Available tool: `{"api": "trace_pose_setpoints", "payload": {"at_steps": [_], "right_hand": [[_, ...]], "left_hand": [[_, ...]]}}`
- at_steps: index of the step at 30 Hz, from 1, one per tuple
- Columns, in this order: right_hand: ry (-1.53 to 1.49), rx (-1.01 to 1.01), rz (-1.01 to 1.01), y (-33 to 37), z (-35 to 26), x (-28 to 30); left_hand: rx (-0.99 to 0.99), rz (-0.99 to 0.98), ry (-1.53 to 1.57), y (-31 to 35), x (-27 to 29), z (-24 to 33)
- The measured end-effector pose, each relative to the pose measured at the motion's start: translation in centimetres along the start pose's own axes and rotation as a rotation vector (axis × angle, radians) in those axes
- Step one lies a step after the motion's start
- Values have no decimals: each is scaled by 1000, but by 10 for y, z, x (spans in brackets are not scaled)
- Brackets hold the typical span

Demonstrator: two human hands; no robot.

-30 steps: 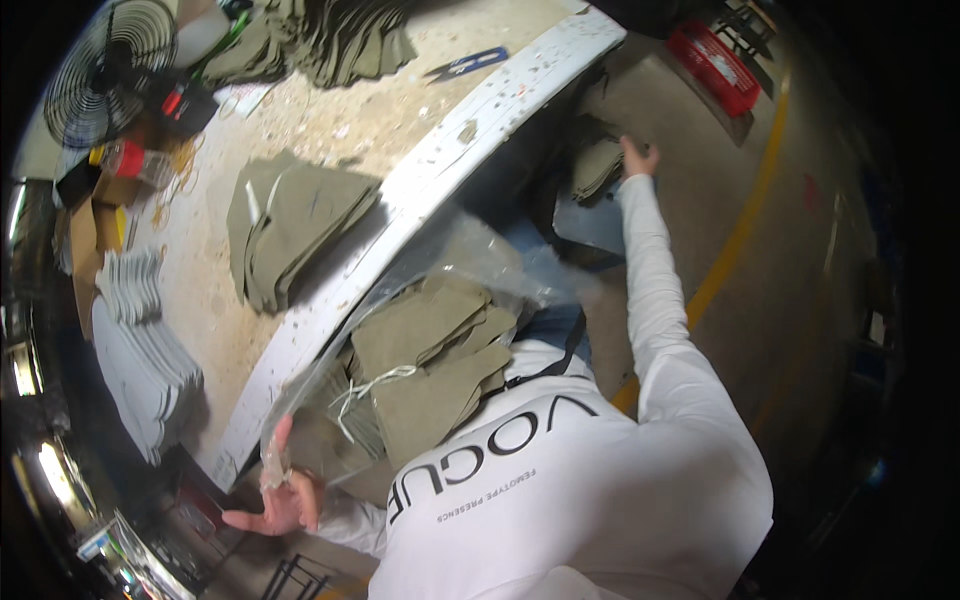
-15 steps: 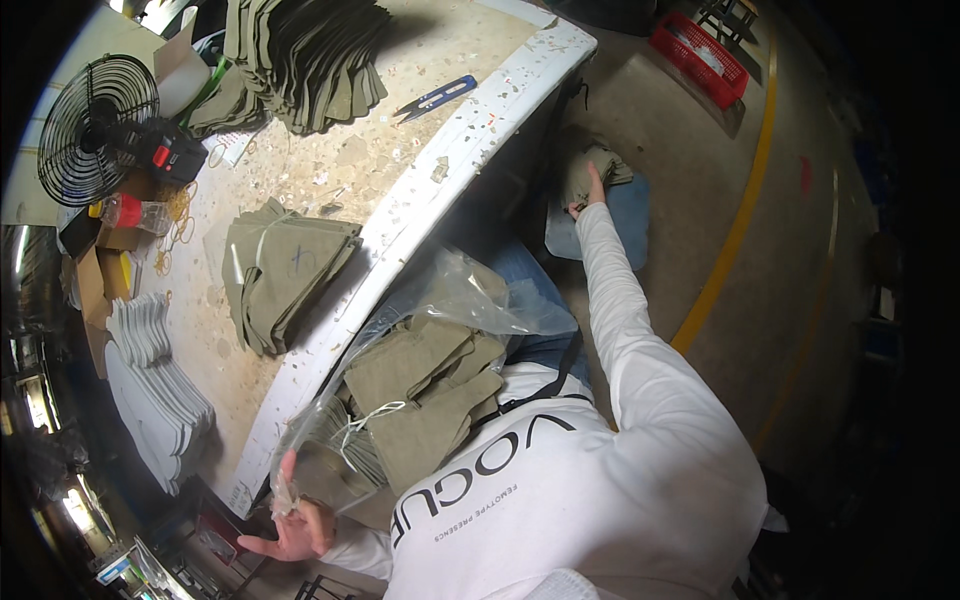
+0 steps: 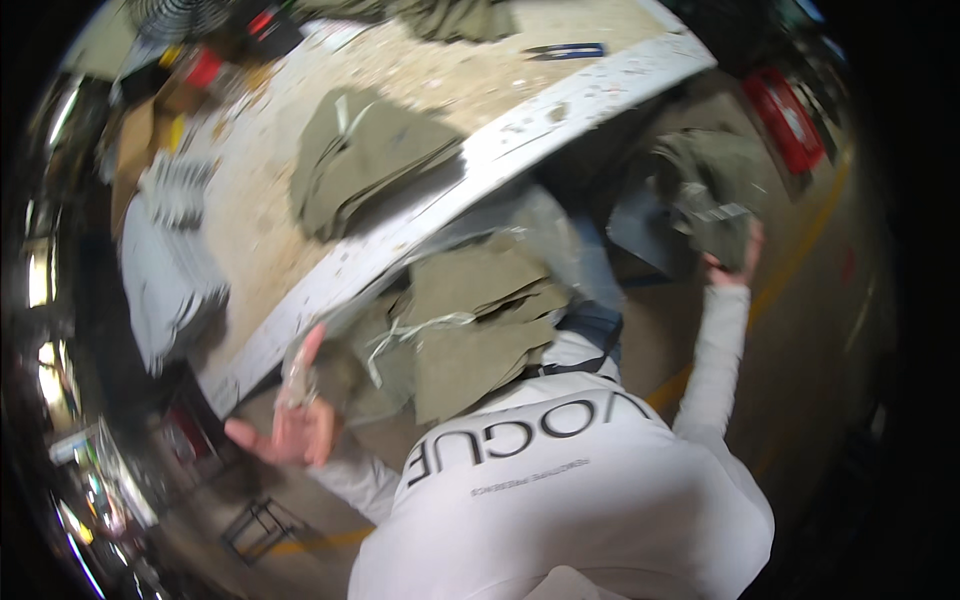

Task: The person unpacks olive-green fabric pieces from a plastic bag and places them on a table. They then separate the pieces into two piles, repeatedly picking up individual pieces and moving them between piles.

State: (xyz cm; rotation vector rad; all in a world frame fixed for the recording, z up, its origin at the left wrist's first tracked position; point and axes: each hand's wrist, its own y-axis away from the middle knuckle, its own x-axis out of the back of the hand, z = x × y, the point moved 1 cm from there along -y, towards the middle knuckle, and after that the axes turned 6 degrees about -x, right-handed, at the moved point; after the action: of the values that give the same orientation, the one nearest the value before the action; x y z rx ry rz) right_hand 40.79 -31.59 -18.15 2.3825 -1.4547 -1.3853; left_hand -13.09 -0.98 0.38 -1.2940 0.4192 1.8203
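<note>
My right hand (image 3: 738, 255), at the far right, is closed on the near end of a bundle of olive fabric pieces (image 3: 705, 185). A pale band or tie shows across that bundle. On my lap, a clear plastic bag (image 3: 545, 225) surrounds more olive fabric pieces (image 3: 480, 330), tied with white string. The bag's left edge reaches my left hand (image 3: 300, 420). Thumb and index finger there are stretched apart, while the other fingers look curled, with the plastic bunched against them; blur softens the exact grip.
Another tied olive fabric stack (image 3: 365, 160) lies on the white-edged table (image 3: 270, 240). Blue thread snips (image 3: 565, 50) rest farther back. Grey fabric pieces (image 3: 170, 270) are piled at the left, below a fan (image 3: 180, 15). A red basket (image 3: 785, 120) stands on the floor at right.
My right hand has raised the olive bundle off the bluish surface beside me and brought it nearer. The view has turned, and my left hand keeps much the same pose at the bag.
</note>
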Motion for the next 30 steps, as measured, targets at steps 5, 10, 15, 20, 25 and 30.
{"api": "trace_pose_setpoints", "payload": {"at_steps": [5, 10, 15, 20, 25, 30], "right_hand": [[87, 30, -347, 55, -48, -75], [282, -336, -835, 67, -2, -189], [811, -832, -1165, 59, 93, -297], [1273, -489, -1362, 90, 126, -324], [1125, -363, -984, 76, 80, -291], [1864, 460, -684, 79, 88, -243]], "left_hand": [[-51, 55, 58, -16, -7, -12], [-60, 46, 63, -39, -18, -16], [-71, 120, 52, -31, -22, -16], [1, 78, -41, 14, -21, -12], [17, 200, -269, 45, -3, 2], [-109, 203, -510, 38, 11, 0]]}}
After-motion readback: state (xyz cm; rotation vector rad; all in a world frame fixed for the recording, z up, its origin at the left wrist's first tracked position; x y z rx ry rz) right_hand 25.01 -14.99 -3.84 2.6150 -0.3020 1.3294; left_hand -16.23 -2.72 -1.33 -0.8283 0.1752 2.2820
